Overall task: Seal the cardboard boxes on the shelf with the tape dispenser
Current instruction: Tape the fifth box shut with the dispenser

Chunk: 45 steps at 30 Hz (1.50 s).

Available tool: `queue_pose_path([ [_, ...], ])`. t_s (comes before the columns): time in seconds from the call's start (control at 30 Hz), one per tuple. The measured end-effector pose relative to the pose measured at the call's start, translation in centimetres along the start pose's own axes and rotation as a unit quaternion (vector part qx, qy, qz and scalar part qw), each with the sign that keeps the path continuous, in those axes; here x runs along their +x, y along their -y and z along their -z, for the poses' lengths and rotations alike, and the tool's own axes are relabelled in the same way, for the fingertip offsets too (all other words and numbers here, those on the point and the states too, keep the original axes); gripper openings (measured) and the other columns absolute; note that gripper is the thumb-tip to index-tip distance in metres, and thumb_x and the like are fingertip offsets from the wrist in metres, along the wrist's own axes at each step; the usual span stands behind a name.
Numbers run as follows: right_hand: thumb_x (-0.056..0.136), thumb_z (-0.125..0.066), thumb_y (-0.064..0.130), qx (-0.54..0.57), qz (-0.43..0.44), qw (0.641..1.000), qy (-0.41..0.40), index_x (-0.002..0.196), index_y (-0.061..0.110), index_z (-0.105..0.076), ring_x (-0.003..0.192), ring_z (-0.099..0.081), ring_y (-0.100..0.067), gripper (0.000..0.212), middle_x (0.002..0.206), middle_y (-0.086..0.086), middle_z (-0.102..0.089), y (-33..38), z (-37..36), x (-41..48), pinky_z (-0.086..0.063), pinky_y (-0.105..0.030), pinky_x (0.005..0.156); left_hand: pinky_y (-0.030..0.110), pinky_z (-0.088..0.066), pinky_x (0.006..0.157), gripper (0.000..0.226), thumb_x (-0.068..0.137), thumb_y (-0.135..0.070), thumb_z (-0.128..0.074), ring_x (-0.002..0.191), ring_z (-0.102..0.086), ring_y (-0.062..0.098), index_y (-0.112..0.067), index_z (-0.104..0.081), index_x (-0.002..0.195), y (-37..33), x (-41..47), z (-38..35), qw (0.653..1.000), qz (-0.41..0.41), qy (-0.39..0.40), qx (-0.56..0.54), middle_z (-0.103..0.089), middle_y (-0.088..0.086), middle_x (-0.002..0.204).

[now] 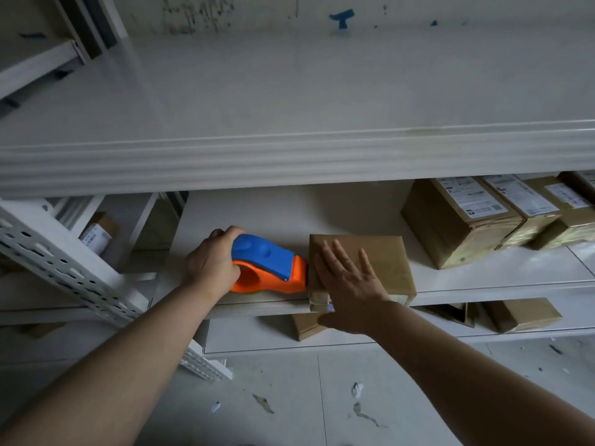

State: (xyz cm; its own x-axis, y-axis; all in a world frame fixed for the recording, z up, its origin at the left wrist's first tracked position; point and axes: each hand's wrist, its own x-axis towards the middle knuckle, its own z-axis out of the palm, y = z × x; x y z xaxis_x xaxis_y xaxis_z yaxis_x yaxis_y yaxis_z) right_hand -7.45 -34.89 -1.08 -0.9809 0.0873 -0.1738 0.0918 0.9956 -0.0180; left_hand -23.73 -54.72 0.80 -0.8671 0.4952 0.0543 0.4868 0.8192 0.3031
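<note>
The left hand curls round the rear of the tape dispenser, whose orange nose meets the left side of the cardboard box. The right hand lies flat, fingers spread, on the box top. The box sits at the shelf front edge. Risk: if the flat hand slackens, dispenser thrust may slide the box sideways or tip it off

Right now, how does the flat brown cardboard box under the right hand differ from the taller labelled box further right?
The flat brown cardboard box is low; the labelled brown cardboard box stands taller. The flat box shows no label on top; the labelled box carries a white sticker. The right hand presses on the flat box; no hand touches the labelled box. Both are brown cardboard on one white shelf.
</note>
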Motion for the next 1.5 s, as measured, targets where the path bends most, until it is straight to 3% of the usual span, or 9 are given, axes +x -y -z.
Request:
queue_pose_path([
  [0.2, 0.070, -0.072, 0.058, 0.025, -0.042, 0.999, 0.011, 0.151, 0.014, 0.015, 0.145, 0.024, -0.026, 0.127, 0.158, -0.009, 0.022, 1.1, 1.1, 2.3, 0.008, -0.053, 0.116, 0.039, -0.052, 0.073, 0.059, 0.076, -0.004, -0.065, 0.098, -0.059, 0.032, -0.028, -0.048, 0.127, 1.3, -0.2, -0.5, 1.000, -0.003, 0.000, -0.024, -0.056, 0.007, 0.114],
  [0.4, 0.053, -0.079, 0.064, 0.006, -0.064, 0.993, 0.099, 0.148, 0.024, 0.025, 0.146, 0.012, -0.036, 0.146, 0.159, -0.007, 0.012, -0.3, 2.3, 5.6, -0.001, -0.073, 0.108, 0.043, -0.053, 0.078, 0.062, 0.075, -0.005, -0.066, 0.100, -0.059, 0.031, -0.031, -0.046, 0.127, 0.8, -1.0, -0.7, 0.999, -0.016, -0.005, -0.040, -0.056, 0.005, 0.116],
  [0.6, 0.049, -0.083, 0.057, 0.110, -0.035, 0.993, -0.035, 0.151, 0.026, 0.015, 0.138, -0.017, -0.030, 0.145, 0.151, -0.001, -0.012, -1.5, 4.7, 3.1, -0.021, -0.060, 0.111, 0.030, -0.050, 0.077, 0.059, 0.068, 0.000, -0.060, 0.097, -0.062, 0.019, -0.035, -0.055, 0.114, 0.6, -3.0, 1.7, 0.983, 0.043, -0.061, -0.168, -0.065, -0.008, 0.106],
  [0.77, 0.046, -0.095, 0.035, 0.384, -0.010, 0.917, -0.109, 0.152, 0.022, 0.014, 0.139, -0.022, -0.014, 0.153, 0.152, 0.002, -0.008, -4.1, 5.2, -0.3, -0.028, -0.022, 0.109, 0.029, -0.047, 0.073, 0.059, 0.066, 0.000, -0.060, 0.093, -0.060, 0.017, -0.034, -0.055, 0.114, -2.8, -3.7, 5.4, 0.977, 0.005, -0.098, -0.191, -0.066, -0.008, 0.103],
  [0.9, 0.047, -0.095, 0.027, 0.534, -0.022, 0.839, -0.099, 0.149, 0.032, 0.006, 0.144, -0.017, -0.013, 0.144, 0.152, 0.004, -0.011, -6.3, 2.6, -2.7, -0.030, -0.036, 0.114, 0.041, -0.053, 0.081, 0.061, 0.066, -0.009, -0.063, 0.101, -0.061, 0.024, -0.038, -0.049, 0.118, -7.5, -4.0, 6.0, 0.987, -0.057, -0.092, -0.119, -0.062, -0.007, 0.113],
  [1.0, 0.054, -0.094, 0.021, 0.476, -0.037, 0.871, -0.115, 0.152, 0.023, 0.001, 0.148, -0.007, -0.016, 0.136, 0.159, 0.000, -0.005, -8.6, 2.7, -3.6, -0.020, -0.028, 0.115, 0.033, -0.049, 0.077, 0.061, 0.073, -0.009, -0.064, 0.105, -0.059, 0.026, -0.029, -0.047, 0.127, -11.1, -4.6, 5.7, 0.992, -0.071, -0.107, -0.004, -0.059, -0.002, 0.121],
  [1.17, 0.054, -0.088, 0.046, 0.320, 0.035, 0.937, -0.133, 0.151, 0.023, 0.016, 0.147, 0.006, -0.010, 0.144, 0.161, 0.006, -0.005, -8.4, 5.9, -3.5, 0.006, -0.044, 0.119, 0.038, -0.051, 0.081, 0.066, 0.072, -0.009, -0.068, 0.107, -0.059, 0.026, -0.028, -0.045, 0.131, -12.7, -4.3, 5.6, 0.991, -0.075, -0.108, -0.013, -0.058, 0.000, 0.123],
  [1.3, 0.059, -0.085, 0.042, 0.305, 0.007, 0.943, -0.132, 0.152, 0.023, 0.010, 0.139, -0.028, -0.020, 0.135, 0.151, 0.001, -0.030, -8.0, 5.1, -3.1, -0.014, -0.044, 0.118, 0.045, -0.052, 0.085, 0.075, 0.068, -0.006, -0.066, 0.108, -0.057, 0.028, -0.034, -0.043, 0.134, -12.4, -4.1, 5.7, 0.990, -0.073, -0.103, -0.061, -0.058, 0.000, 0.122],
  [1.5, 0.059, -0.084, 0.049, 0.263, 0.003, 0.955, -0.134, 0.152, 0.025, 0.004, 0.139, -0.030, -0.019, 0.130, 0.151, 0.002, -0.031, -7.9, 4.9, -2.3, -0.021, -0.041, 0.115, 0.039, -0.049, 0.085, 0.069, 0.070, -0.004, -0.067, 0.108, -0.056, 0.022, -0.036, -0.047, 0.129, -8.3, -3.4, 6.2, 0.994, -0.019, -0.069, -0.082, -0.058, -0.006, 0.119],
])
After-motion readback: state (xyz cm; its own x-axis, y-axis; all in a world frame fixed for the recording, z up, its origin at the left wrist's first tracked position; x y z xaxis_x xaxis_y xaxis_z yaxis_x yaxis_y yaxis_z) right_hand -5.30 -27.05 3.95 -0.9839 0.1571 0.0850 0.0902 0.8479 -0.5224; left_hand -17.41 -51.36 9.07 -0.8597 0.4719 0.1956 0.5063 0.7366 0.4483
